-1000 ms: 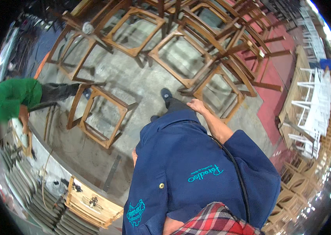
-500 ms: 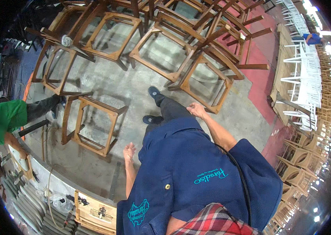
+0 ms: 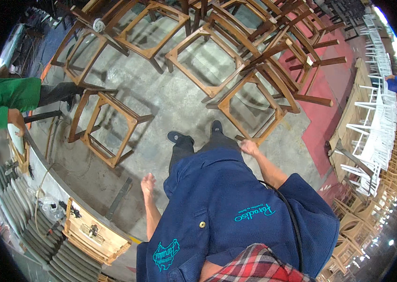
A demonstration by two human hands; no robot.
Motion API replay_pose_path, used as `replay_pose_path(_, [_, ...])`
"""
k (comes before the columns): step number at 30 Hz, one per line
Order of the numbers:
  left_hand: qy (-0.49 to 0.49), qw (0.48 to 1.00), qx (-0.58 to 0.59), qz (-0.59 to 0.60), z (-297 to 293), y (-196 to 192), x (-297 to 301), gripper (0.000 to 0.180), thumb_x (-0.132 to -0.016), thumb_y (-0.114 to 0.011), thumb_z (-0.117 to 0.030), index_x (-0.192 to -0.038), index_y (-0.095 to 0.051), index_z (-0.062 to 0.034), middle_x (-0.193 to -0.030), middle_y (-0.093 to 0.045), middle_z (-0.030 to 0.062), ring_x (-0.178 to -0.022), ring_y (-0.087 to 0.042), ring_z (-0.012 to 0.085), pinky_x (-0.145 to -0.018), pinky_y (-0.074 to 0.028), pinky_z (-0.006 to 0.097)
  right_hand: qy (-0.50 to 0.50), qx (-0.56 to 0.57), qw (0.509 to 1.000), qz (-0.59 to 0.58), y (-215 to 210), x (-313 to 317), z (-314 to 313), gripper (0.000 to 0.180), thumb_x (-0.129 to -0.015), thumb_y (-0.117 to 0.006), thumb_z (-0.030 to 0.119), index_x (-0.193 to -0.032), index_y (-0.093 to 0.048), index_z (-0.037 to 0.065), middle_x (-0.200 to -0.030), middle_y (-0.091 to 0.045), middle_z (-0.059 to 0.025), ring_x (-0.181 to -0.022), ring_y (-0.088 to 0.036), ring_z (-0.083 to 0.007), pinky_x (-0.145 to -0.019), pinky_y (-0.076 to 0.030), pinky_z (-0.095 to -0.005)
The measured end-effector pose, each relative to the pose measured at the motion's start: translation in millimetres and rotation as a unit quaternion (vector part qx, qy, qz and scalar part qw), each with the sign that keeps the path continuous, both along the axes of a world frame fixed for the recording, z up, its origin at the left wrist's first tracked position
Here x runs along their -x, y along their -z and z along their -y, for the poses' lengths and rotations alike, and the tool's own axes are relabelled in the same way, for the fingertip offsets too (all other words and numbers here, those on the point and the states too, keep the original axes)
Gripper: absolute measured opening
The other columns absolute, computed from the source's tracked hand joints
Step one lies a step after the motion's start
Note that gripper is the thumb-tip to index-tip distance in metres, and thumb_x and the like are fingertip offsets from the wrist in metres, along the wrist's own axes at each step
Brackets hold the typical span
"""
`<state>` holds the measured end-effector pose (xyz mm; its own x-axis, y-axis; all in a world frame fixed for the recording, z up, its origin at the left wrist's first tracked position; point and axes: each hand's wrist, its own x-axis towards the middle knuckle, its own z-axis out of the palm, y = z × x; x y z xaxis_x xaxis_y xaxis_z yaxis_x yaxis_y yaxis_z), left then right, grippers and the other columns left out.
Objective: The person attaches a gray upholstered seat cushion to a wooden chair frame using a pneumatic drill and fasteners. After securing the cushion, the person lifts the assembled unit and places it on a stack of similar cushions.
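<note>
My left hand hangs beside my left hip, empty, its fingers loosely parted over the concrete floor. My right hand is beside my right thigh, its fingers blurred and partly turned away. In this view it overlaps the near corner of a brown wooden chair frame with an open seat; whether it touches the wood I cannot tell. Another seatless chair frame stands alone to my left. Ahead are more such frames, one a seatless chair in the middle of the group.
A person in a green shirt works at a bench at left, hand on a pale piece. A light wooden box and grey curved lengths lie near left. White chairs and unfinished wooden chairs line the right. Another person stands far right.
My feet have shifted, the right one now further forward. My left hand has moved slightly left, the right one slightly right and down. The view has turned, and the lone chair frame appears nearer.
</note>
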<state>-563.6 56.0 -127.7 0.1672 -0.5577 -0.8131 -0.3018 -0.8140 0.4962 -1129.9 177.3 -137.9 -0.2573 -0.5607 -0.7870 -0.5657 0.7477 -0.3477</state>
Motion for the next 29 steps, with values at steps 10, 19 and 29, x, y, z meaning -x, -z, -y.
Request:
replay_pose_path(10, [0.277,0.948,-0.116,0.104,-181.2,-55.7,57.7,0.029,-0.093,-0.063,-0.032,-0.095,-0.068,-0.0035,-0.085,-0.066,0.0051,-0.077,-0.061,0.0154,-0.068,-0.048,0.032,0.051,0.083,0.993,-0.059,23.5,168.9,104.5,0.055,-0.082,-0.068,0.038,-0.122,-0.063,0.000,-0.120,-0.064,-0.0240,-0.114,-0.061,-0.0378,-0.098,-0.047,-0.0446])
replay_pose_path(19, [0.066,0.983,-0.136,0.100,-211.8,-118.4,83.4,0.032,-0.092,-0.064,-0.030,-0.109,-0.066,-0.0017,-0.097,-0.068,0.0078,-0.088,-0.063,0.0171,-0.079,-0.050,0.032,0.087,0.130,0.962,-0.225,41.1,314.7,123.5,0.053,-0.081,-0.069,0.033,-0.124,-0.057,0.003,-0.120,-0.061,-0.0264,-0.114,-0.058,-0.0409,-0.096,-0.048,-0.0480])
replay_pose_path(29, [-0.086,0.987,-0.107,0.078,-217.3,-159.6,100.0,0.042,-0.087,-0.071,-0.026,-0.122,-0.064,-0.0032,-0.111,-0.069,0.0078,-0.102,-0.063,0.0173,-0.093,-0.049,0.031,0.049,0.053,0.958,-0.278,95.6,386.6,151.9,0.065,-0.080,-0.075,0.031,-0.133,-0.047,0.005,-0.128,-0.054,-0.0220,-0.120,-0.053,-0.0393,-0.096,-0.048,-0.0484])
